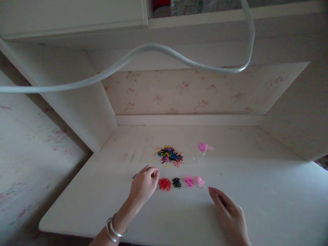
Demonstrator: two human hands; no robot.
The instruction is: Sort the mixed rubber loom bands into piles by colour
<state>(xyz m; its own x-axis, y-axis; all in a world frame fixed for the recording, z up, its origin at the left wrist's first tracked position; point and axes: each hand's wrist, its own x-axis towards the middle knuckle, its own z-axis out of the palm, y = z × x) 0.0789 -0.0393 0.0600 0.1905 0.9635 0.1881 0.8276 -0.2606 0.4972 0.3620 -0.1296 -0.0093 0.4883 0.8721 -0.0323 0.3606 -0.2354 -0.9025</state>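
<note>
My left hand [145, 184], with two silver bangles [112, 229] at the wrist, is closed in a pinch just left of a red pile of small rubber bands [164, 184]. Whatever its fingertips hold is hidden. Blue bands [134, 176] peek out past its far side, and a bit of yellow shows by its fingers. To the right lie black bands [176, 182], dark pink bands [189, 181] and light pink bands [199, 181]. Beside the light pink ones, my right hand [229, 212] has thumb and fingertips pressed together; anything between them is too small to tell.
Behind the row sits a mixed heap of coloured bands [170, 154]. A clear bottle with a pink lid [202, 147] stands to its right. Cabinet walls flank the white desk [269, 198], and a white cable [159, 48] hangs across the upper view.
</note>
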